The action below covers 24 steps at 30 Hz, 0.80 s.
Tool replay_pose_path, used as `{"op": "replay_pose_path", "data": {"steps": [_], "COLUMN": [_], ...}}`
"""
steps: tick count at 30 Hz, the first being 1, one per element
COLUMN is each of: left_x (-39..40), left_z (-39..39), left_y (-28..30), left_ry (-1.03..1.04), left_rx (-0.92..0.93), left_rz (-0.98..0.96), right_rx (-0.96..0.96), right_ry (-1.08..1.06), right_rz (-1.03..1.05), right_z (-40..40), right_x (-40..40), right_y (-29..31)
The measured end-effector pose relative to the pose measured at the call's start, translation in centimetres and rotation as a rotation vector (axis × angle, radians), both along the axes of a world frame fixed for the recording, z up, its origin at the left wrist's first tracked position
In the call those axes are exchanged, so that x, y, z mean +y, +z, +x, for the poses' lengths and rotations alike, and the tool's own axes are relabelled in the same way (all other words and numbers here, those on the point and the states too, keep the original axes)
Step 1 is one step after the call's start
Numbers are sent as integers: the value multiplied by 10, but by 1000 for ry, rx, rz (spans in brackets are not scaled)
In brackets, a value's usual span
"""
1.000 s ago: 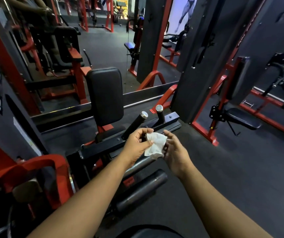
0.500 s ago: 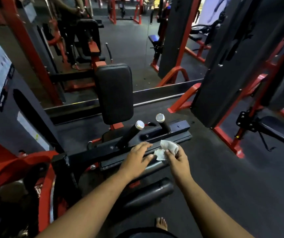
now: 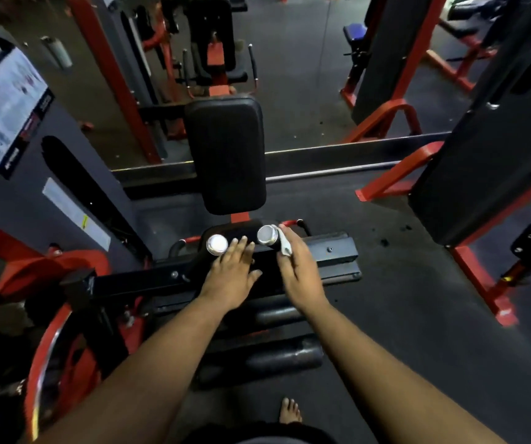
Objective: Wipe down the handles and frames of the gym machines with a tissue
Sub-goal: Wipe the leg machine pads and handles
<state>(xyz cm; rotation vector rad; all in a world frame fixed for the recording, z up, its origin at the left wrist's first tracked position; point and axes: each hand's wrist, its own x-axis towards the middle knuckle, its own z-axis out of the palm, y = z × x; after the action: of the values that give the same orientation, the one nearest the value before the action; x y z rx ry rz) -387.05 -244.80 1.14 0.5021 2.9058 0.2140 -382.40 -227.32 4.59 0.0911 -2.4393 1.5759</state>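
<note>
Bare forearms (image 3: 168,357) — no sleeves, one bare foot (image 3: 290,410), dark garment (image 3: 257,434)

Instruction placard (image 3: 2,104), left machine's shroud: print blurred, unreadable. White sticker (image 3: 75,213) below it: yellow mark only, no legible wording. No other readable text.

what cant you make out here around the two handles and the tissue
- Head view: most of the tissue is hidden under the right hand.
- The right handle shows only its silver cap; the hand and tissue cover the grip.
- The left handle grip is hidden by its cap and the left hand.
- The wall poster is too blurred to read.
</note>
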Motion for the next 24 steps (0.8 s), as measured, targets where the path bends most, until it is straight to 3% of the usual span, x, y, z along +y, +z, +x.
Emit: {"op": "replay_pose_path", "data": {"steps": [5,9,11,14,20,24], "left_x": [-4,-4,-6,-10,-12,-13], "left_z": [-6,-11,-13,-13,-15,-15], "left_y": [-13,-14,-14,-18,-22,-23], "left_ry": [46,43,46,41,29,23], "left_rx": [-98,-162,-176,-162,-185,-178], "left_rz": [-63,-51,-17,8,39,32], "right_rx": [50,-59,4,102,-65,70], "right_ry": [37,122,168,147,151,107], "right_rz": [231,146,146,221,320,429], "right_z": [-15,-50,-48,-34,-29,-8], "right_x": [-2,1,4,11,26,54], "right_y": [-1,27,24,-2,-8,-15]}}
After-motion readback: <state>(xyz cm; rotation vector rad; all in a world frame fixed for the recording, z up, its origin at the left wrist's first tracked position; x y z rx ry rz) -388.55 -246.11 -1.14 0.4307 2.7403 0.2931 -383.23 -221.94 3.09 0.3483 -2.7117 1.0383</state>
